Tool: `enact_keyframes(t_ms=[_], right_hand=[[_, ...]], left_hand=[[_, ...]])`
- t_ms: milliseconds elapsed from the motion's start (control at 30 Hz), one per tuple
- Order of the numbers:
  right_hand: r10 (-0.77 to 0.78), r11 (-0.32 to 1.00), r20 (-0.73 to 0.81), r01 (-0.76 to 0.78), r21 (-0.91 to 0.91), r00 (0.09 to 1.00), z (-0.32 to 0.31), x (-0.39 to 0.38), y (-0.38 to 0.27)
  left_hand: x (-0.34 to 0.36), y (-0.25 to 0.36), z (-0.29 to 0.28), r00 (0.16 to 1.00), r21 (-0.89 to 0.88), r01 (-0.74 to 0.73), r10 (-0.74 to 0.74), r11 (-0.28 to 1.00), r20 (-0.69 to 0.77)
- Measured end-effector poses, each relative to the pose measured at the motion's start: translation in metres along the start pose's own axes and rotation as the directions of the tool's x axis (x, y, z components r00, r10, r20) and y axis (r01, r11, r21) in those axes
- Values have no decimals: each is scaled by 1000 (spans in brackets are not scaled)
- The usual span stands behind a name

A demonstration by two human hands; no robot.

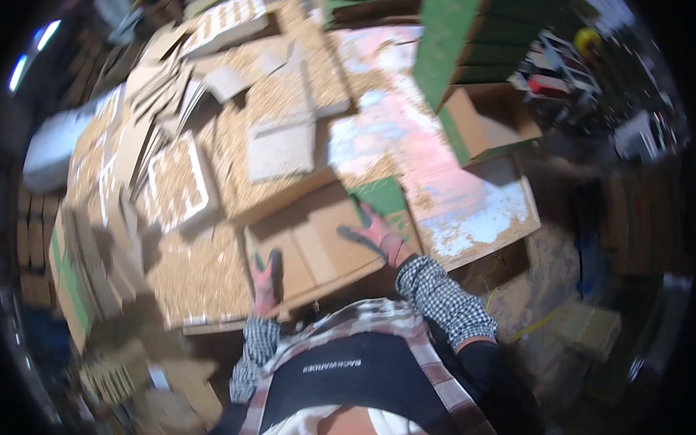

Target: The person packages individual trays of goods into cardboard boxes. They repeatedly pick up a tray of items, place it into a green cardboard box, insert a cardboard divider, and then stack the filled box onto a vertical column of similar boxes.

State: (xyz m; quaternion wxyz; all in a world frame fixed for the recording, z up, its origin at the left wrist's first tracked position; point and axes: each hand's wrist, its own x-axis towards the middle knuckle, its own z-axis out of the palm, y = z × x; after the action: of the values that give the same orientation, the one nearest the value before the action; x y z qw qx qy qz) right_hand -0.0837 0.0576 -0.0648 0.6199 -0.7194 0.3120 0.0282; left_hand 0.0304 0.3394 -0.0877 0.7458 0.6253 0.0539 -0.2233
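Note:
An open cardboard box (306, 238), brown inside, sits in front of me at the table's near edge. My left hand (266, 288), in a pink glove with dark grey fingertips, grips the box's left side, thumb apart from the fingers. On the opposite side, my right hand (379, 235) in a matching glove straddles the box's right wall. Its thumb points inward over the box and its fingers lie along the edge. Green card (382, 197) shows just beyond the right fingers. The box's underside is hidden.
Wood pellets cover much of the table (189, 280). Flattened cardboard (149, 109) is heaped at the left, near pellet-topped white blocks (174, 185). A grey-brown cardboard piece (282, 149) lies beyond the box. Stacked green boxes (453, 45) and an open box (489, 124) stand at the right.

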Motion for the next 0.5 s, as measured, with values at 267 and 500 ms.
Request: enact_keyframes(t_ms=[267,500], right_hand=[[-543,641,-29,437,631,839,-223,-6,0],[177,483,-779,637,601,601,-498,82,142]], left_hand=[[68,-16,90,672,432,-695,307,575,674],[33,21,433,825,-154,-157,216,975,522]])
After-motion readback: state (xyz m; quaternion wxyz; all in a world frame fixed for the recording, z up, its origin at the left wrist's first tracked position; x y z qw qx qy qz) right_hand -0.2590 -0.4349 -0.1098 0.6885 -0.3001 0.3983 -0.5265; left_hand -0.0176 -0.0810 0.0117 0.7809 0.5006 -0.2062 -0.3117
